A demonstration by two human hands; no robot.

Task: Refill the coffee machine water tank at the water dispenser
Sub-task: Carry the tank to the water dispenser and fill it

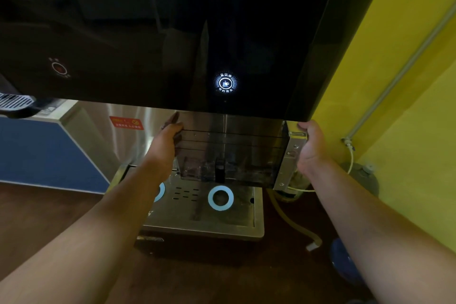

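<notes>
**Both grips on the tank under the dispenser**

I hold the smoky, clear plastic, box-shaped water tank [229, 153] in the middle of the frame, just below the lower edge of the glossy black dispenser front panel [148, 32]. Its long axis runs level from left to right across the frame, from one of my palms to the other. Its open top faces up toward the underside of the panel and its broad side faces me. A small black fitting [220, 168] sits low on it at the centre.

My left grip [170, 135] is clamped on the tank's left end, thumb on the near face and fingers wrapped behind. My right grip [312, 145] is curled round the right end, where a silvery screwed plate [291, 155] stands. I cannot tell whether that plate belongs to the tank.

The tank hangs clear above the stainless steel drip tray [202, 224], which carries two pale blue rings. One ring [220, 198] lies under the tank's middle.

On the panel a round white-lit button [225, 83] glows straight above the tank. A dim red round button [59, 68] sits far to the left. A red sticker [126, 123] shows on the steel back wall at centre left. A yellow wall [394, 81] fills the right of the frame, with a grey pipe [399, 74] slanting down it.
</notes>
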